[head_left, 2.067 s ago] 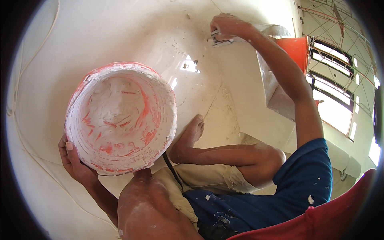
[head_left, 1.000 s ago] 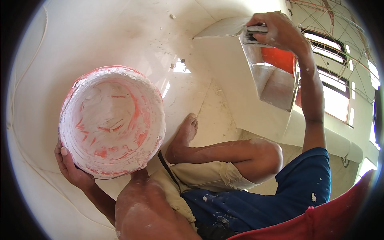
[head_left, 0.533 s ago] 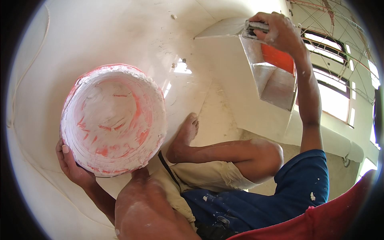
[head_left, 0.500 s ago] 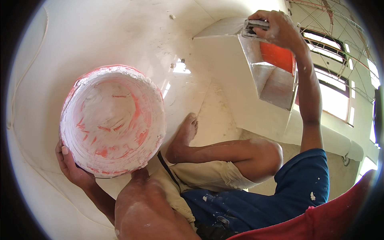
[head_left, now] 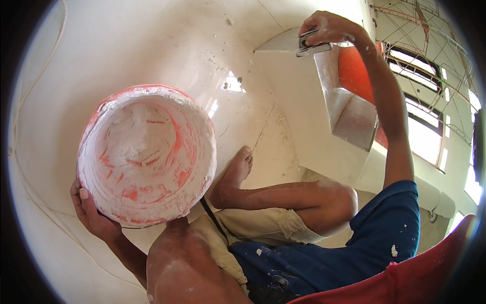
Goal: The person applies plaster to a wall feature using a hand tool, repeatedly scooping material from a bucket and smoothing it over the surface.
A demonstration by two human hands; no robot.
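Observation:
A round red bucket [head_left: 200,137], its inside smeared with white plaster, tilts toward me at the left. My left hand [head_left: 91,210] grips its lower left edge, thumb on the near side and fingers behind. Raised at the upper right, my right hand [head_left: 329,28] is closed round the dark handle of a flat plastering trowel [head_left: 315,49]. The trowel's plate is whitened and seen nearly edge-on. It is by the corner of a pale boxed ledge [head_left: 288,76]; whether it touches the surface I cannot tell.
A smooth white surface [head_left: 167,40] with small plaster crumbs spreads around the bucket. A pale cord [head_left: 43,76] curves down the left side. Beyond my right arm are an orange-red panel [head_left: 356,73], grey slanted faces [head_left: 354,116], metal scaffolding [head_left: 435,35] and bright windows [head_left: 422,124].
My right hand with the trowel has shifted slightly left, and the trowel has turned. The bucket has moved a little to the right, with my left hand still gripping it.

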